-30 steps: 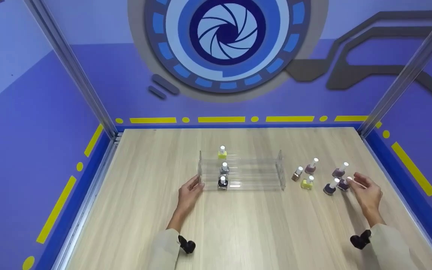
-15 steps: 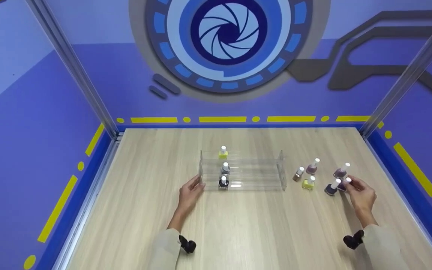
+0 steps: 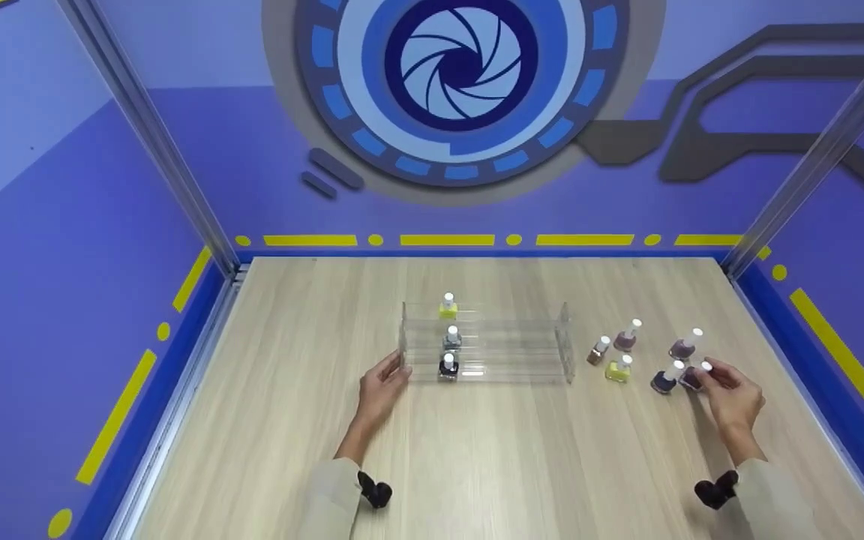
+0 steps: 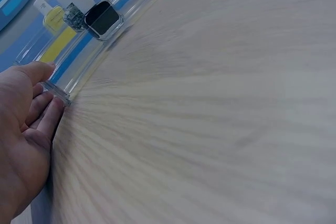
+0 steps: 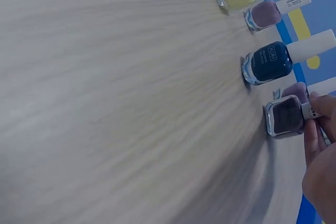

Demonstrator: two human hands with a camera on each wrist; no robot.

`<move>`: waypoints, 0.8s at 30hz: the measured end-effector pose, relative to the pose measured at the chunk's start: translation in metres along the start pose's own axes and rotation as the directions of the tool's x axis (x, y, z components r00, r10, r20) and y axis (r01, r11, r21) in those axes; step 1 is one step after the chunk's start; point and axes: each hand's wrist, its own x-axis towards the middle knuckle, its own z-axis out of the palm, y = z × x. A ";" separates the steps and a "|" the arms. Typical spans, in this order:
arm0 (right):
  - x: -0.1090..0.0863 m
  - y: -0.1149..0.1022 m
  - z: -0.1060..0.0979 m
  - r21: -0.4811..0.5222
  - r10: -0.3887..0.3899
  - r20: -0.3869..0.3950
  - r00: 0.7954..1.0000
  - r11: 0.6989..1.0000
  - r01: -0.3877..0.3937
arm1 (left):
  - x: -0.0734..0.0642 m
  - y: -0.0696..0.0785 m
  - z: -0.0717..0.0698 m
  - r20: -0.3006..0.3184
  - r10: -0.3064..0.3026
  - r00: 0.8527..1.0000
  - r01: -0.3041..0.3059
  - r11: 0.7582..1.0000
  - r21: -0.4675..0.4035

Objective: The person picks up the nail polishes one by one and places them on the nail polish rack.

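Note:
My left hand (image 3: 379,390) grips the left end of a clear acrylic rack (image 3: 511,349), thumb on one side and fingers on the other, as the left wrist view shows. Three nail polish bottles stand at the rack's left: yellow (image 3: 448,310) on the back tier, glittery grey (image 3: 452,342) in the middle, black (image 3: 448,370) in front. At the right, my right hand (image 3: 733,401) pinches the white cap of a dark purple nail polish bottle (image 5: 286,116). Beside it stands a navy nail polish bottle (image 5: 270,62); a mauve one (image 3: 682,348) is just behind.
Left of that group stand a brown nail polish bottle (image 3: 598,352), a mauve-pink one (image 3: 626,339) and a yellow one (image 3: 616,370). The wooden tabletop (image 3: 507,465) is bounded by blue walls (image 3: 439,210) at the back and sides.
My right hand has moved in round the dark purple bottle's cap, then back slightly to the right, the cap shifting with it. My left hand stays on the rack.

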 end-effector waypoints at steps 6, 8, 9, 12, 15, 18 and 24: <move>0.005 -0.011 -0.013 -0.020 0.031 0.010 0.999 0.999 -0.031 | 0.012 -0.022 0.002 -0.023 -0.001 1.000 0.001 1.000 0.009; 0.006 -0.015 -0.017 -0.026 0.019 0.005 1.000 0.999 -0.019 | 0.014 -0.025 0.003 -0.024 0.002 1.000 -0.002 1.000 0.006; 0.006 -0.017 -0.019 -0.026 0.010 -0.002 1.000 1.000 -0.010 | 0.014 -0.026 0.003 -0.022 0.006 1.000 -0.006 1.000 0.008; 0.007 -0.021 -0.024 -0.005 -0.028 -0.021 0.999 1.000 0.028 | 0.014 -0.028 0.003 -0.027 -0.004 1.000 0.004 1.000 0.002; 0.005 -0.023 -0.027 0.009 -0.054 -0.037 0.998 0.998 0.054 | 0.014 -0.028 0.003 -0.025 -0.001 1.000 0.001 1.000 0.020; 0.002 -0.027 -0.029 0.013 -0.073 -0.049 0.996 0.997 0.074 | 0.014 -0.028 0.003 -0.025 -0.001 1.000 0.001 1.000 0.025; -0.003 -0.047 -0.030 0.007 -0.101 -0.025 0.995 0.995 0.102 | 0.012 -0.027 0.003 -0.026 0.000 1.000 0.001 1.000 0.013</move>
